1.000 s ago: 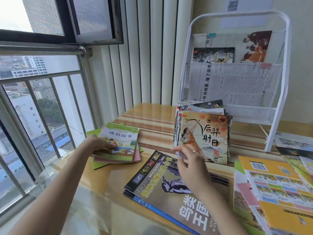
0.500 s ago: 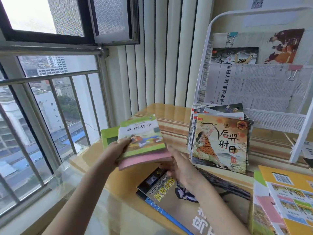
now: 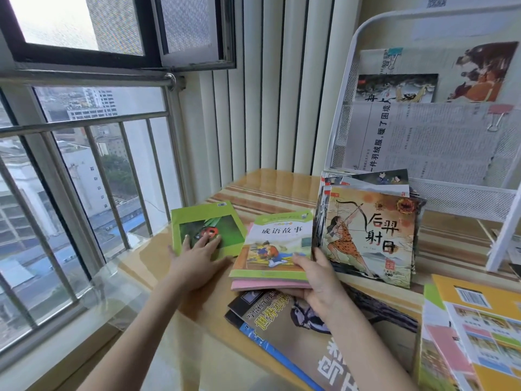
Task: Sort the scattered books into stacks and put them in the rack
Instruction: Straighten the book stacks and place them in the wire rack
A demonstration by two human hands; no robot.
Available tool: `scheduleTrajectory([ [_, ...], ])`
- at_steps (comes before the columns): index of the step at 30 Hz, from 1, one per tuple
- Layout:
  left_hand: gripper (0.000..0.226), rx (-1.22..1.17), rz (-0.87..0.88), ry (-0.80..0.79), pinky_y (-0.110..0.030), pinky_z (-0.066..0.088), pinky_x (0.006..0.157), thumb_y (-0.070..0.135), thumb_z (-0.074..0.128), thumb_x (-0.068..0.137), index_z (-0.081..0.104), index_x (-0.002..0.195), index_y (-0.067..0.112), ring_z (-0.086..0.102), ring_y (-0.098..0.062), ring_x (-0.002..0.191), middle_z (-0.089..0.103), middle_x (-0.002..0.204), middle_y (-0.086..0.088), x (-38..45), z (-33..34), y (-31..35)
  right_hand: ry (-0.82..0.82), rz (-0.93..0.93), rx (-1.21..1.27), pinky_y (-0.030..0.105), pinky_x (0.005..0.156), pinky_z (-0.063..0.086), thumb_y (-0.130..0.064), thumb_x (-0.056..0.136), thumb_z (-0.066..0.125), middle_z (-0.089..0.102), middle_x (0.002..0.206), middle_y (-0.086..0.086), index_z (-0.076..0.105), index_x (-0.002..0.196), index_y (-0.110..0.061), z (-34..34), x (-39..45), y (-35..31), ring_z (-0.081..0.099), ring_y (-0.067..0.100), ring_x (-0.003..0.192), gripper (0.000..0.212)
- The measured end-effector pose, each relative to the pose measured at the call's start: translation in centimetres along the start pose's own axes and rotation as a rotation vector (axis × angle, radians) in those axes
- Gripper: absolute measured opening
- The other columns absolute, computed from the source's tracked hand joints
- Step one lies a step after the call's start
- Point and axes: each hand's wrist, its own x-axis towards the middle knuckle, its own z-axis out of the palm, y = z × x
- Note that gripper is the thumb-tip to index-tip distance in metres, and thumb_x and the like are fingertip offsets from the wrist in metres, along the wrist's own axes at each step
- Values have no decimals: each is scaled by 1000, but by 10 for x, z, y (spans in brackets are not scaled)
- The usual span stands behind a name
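Left hand [image 3: 197,261] flat, fingers spread, resting on green ladybird book [image 3: 208,230] lying on worktop [image 3: 270,187] by the window rail. Right hand [image 3: 315,277] gripping small stack of thin books [image 3: 275,252] at its right edge — thumb on top cover, fingers underneath; green-topped cover with cartoon up, pink one below. Stack held just above large bird magazine [image 3: 324,328], beside the green book, edges nearly touching. Upright bundle of archer picture books [image 3: 369,235] just right of the held stack, leaning against white mesh rack [image 3: 462,198]. Rack at back right — newspapers clipped in upper pockets. More books, yellow cover [image 3: 485,314] on top, piled at far right of worktop.
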Motion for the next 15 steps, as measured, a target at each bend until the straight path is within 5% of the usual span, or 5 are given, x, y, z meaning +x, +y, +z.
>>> scheduleTrajectory([
  [4, 57, 162, 97, 173, -47, 42, 98, 66, 34, 89, 48, 135, 35, 49, -28, 126, 51, 141, 0, 8, -11, -13, -9, 1, -31, 38, 46, 56, -5, 91, 57, 65, 98, 14, 54, 108, -18, 1, -4, 0, 66, 26, 65, 22],
  [6, 59, 113, 181, 450, -40, 53, 71, 61, 31, 91, 68, 100, 17, 70, -29, 82, 72, 92, -12, 5, -8, -14, -34, 27, 15, 38, 48, 57, -6, 91, 57, 66, 96, 15, 52, 115, -13, 1, -7, -2, 67, 26, 64, 26],
  [8, 51, 9, 111, 713, -33, 45, 49, 46, 34, 97, 68, 86, 9, 64, -31, 54, 67, 64, -15, -4, -11, -15, -57, 51, 110, 36, 47, 56, -6, 90, 58, 65, 96, 17, 47, 117, -12, 0, -11, -4, 68, 25, 61, 29],
  [12, 43, -386, -265, 1015, -37, 31, 59, 28, 31, 104, 62, 101, 0, 60, -45, 70, 63, 77, -33, -17, -53, -20, -99, 17, 61, 43, 54, 59, -6, 94, 53, 65, 107, 18, 47, 122, -11, 5, -10, 1, 68, 27, 68, 29],
  [15, 48, -520, -328, 1173, -38, 30, 60, 29, 27, 105, 62, 102, -4, 59, -46, 80, 64, 88, -32, -18, -83, -19, -141, 6, -2, 44, 64, 59, -8, 97, 47, 64, 108, 15, 46, 121, -11, 33, -5, 9, 67, 28, 78, 24],
])
